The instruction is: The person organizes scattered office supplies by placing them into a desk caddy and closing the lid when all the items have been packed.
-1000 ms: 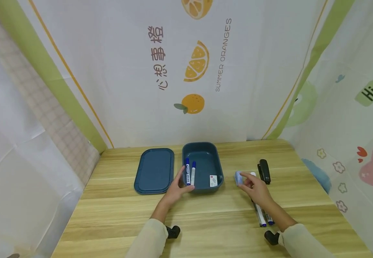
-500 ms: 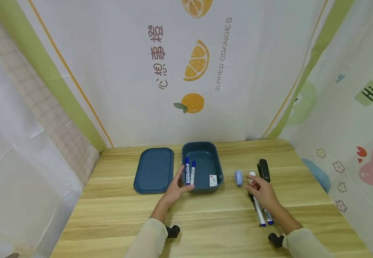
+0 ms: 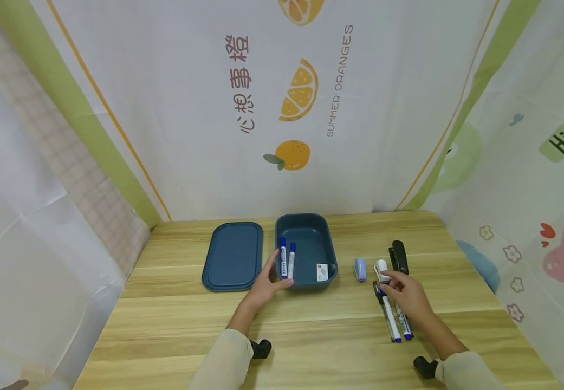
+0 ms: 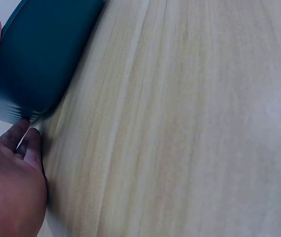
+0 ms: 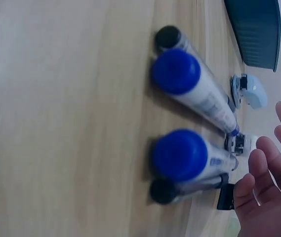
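In the head view my left hand (image 3: 263,290) spans the near left corner of a dark blue box (image 3: 331,252), fingers along its side and thumb at the near rim. The left wrist view has fingertips at the box wall (image 4: 41,59). Inside lie two blue-capped markers (image 3: 291,260) and a small white packet (image 3: 322,272). My right hand (image 3: 408,295) is over the table, thumb and forefinger apart at the near end of a white mini stapler (image 3: 381,266). A light blue mini stapler (image 3: 360,269) stands left of it.
A flat dark blue lid (image 3: 233,256) lies left of the box. Behind the right hand is a black stapler (image 3: 399,256). Below that hand lie blue-ended markers (image 3: 390,317) and black-ended pens (image 5: 168,37). A printed curtain (image 3: 194,162) hangs behind the wooden table (image 3: 311,346).
My right hand has let go of the light blue mini stapler and moved right to the white one. The blue one stays standing on the table. My left hand keeps its place at the box.
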{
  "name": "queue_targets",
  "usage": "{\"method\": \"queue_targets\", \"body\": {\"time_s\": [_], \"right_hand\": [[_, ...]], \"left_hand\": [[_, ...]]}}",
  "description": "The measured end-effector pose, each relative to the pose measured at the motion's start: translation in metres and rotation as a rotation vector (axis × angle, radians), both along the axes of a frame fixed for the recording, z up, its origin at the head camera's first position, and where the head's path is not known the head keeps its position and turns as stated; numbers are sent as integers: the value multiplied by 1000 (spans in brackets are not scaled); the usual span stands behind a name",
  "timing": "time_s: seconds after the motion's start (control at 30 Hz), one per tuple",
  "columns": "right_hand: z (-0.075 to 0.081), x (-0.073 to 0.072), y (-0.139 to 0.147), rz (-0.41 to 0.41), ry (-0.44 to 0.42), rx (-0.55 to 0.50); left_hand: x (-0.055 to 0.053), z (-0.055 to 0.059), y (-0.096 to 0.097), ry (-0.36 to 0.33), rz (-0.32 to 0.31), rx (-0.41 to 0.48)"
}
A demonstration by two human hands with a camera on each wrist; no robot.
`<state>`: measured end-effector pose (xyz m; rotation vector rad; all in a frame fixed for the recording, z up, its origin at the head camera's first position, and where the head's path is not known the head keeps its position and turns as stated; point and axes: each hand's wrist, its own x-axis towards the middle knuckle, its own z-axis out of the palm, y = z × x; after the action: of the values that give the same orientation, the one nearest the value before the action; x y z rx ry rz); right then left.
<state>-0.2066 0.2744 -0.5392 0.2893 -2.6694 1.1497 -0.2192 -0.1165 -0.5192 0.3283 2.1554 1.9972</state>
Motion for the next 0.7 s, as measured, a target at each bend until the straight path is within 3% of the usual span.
{"method": "queue_targets", "body": {"time_s": [0.27, 0.47, 0.7], "right_hand": [[-2, 4, 10, -21, -51, 14], [-7, 9, 17, -25, -56, 31], [-11, 14, 23, -48, -51, 43]], "left_hand": [[-7, -16, 1, 0, 28, -28], [0, 3, -1, 7, 2, -42], [1, 4, -1, 6, 2, -49]]}}
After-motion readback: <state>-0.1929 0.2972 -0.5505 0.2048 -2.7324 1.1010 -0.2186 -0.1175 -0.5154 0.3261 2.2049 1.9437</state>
